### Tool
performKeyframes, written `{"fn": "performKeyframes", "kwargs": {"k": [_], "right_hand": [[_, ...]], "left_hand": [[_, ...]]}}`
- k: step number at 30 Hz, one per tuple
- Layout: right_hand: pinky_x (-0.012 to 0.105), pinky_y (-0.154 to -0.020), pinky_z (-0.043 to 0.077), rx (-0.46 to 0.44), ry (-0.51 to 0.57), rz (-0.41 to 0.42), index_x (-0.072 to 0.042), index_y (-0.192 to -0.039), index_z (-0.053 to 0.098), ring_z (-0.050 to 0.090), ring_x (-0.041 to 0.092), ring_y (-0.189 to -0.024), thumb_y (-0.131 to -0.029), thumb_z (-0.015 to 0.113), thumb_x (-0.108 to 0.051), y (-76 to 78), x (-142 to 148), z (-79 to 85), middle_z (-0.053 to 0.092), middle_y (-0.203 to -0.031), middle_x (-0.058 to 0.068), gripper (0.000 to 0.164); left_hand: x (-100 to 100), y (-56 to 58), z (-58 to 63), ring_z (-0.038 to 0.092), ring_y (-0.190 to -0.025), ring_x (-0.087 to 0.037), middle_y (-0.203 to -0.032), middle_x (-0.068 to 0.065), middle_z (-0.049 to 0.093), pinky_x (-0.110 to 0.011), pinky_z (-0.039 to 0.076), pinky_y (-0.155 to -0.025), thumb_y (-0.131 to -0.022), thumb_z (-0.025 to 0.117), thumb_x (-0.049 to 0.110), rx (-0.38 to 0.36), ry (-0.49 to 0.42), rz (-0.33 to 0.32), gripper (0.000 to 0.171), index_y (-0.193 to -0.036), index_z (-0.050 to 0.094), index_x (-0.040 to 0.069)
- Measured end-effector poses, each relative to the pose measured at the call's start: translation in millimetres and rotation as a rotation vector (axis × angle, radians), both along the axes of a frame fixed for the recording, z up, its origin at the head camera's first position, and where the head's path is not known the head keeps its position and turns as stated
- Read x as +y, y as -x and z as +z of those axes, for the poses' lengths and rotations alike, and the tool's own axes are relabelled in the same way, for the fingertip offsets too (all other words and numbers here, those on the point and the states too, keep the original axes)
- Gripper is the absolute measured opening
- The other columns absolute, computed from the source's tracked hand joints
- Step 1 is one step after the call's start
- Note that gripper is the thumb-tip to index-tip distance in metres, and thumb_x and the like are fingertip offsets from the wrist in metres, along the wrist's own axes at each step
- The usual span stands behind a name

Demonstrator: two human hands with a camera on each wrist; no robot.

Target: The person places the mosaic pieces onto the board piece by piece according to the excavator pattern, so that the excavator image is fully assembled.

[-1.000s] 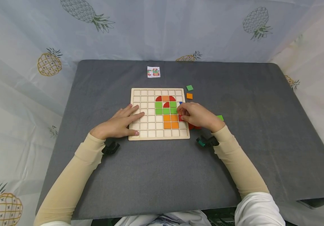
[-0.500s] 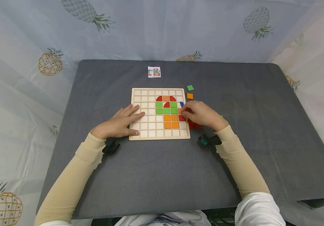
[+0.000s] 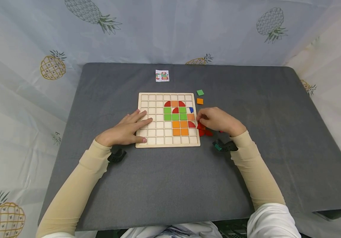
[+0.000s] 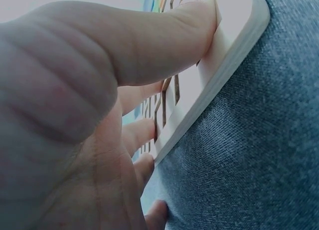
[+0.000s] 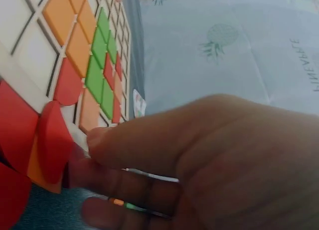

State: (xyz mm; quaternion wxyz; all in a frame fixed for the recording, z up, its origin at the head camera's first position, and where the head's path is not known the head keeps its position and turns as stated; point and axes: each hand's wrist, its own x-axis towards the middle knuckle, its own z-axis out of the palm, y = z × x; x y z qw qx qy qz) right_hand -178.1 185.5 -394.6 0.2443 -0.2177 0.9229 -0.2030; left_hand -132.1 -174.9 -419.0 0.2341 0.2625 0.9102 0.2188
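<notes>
My left hand (image 3: 125, 128) lies with spread fingers on the left side of a wooden grid board (image 3: 151, 141), its thumb at the front edge. In the left wrist view the thumb (image 4: 169, 45) presses on the board's rim. My right hand (image 3: 216, 119) is just off the board's right edge, thumb and fingers bent. Its fingertips are right at a small pile of red rounded tiles (image 5: 56, 140), one of them tilted over an orange tile (image 5: 41, 172). Seated in the board are green tiles (image 3: 175, 117), orange tiles (image 3: 180, 132) and red rounded tiles (image 3: 191, 124).
A blue piece (image 3: 191, 109) sits in a cell near the board's right edge. Beyond my right hand lie a loose green tile (image 3: 200, 92) and an orange tile (image 3: 200, 101). A small pattern card (image 3: 162, 76) is behind the board on the grey table (image 3: 113, 86).
My right hand has moved right, off the board to the red pile. An orange square in the right-hand column, earlier under the fingers, now shows fully. The left hand stays put.
</notes>
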Motion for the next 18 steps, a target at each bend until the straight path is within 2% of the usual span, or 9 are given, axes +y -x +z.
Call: {"fn": "performKeyframes", "kwargs": {"k": [3,6,10,18], "right_hand": [[0.031,-0.064,0.046,-0.061,-0.008,0.0,-0.009,-0.112,0.068,0.054,0.018,-0.069,-0.1,0.06,-0.013,-1.7,1.3,2.0,0.063,-0.087,0.006,0.015],[0.031,-0.065,0.048,-0.11,-0.01,0.004,-0.008,-0.114,0.066,0.055,0.019,-0.07,-0.096,0.068,-0.014,-3.8,1.0,2.9,0.064,-0.089,0.006,0.019],[0.03,-0.067,0.048,-0.093,-0.02,0.024,-0.006,-0.112,0.065,0.055,0.019,-0.073,-0.092,0.075,-0.014,-5.5,-1.5,2.5,0.062,-0.088,0.007,0.024],[0.03,-0.068,0.048,-0.042,-0.043,0.059,-0.008,-0.107,0.066,0.055,0.019,-0.073,-0.092,0.074,-0.014,-5.2,-3.3,-1.7,0.061,-0.089,0.007,0.018]], "left_hand": [[0.4,0.3,-0.2,-0.001,-0.159,-0.04,-0.171,-0.018,0.01,-0.067,0.005,-0.124,-0.094,0.072,0.031,-0.001,-0.004,0.002,0.079,-0.16,0.033,0.013],[0.5,0.5,-0.6,0.0,-0.159,-0.04,-0.171,-0.018,0.011,-0.066,0.006,-0.124,-0.094,0.072,0.032,0.001,-0.002,0.003,0.079,-0.16,0.033,0.014],[0.2,0.3,-0.7,0.0,-0.159,-0.04,-0.171,-0.018,0.011,-0.066,0.006,-0.124,-0.094,0.072,0.031,0.002,-0.001,0.002,0.079,-0.16,0.033,0.014],[-0.5,-0.8,0.0,0.0,-0.159,-0.041,-0.171,-0.018,0.011,-0.067,0.005,-0.124,-0.094,0.071,0.032,-0.002,-0.016,-0.003,0.078,-0.16,0.033,0.013]]}}
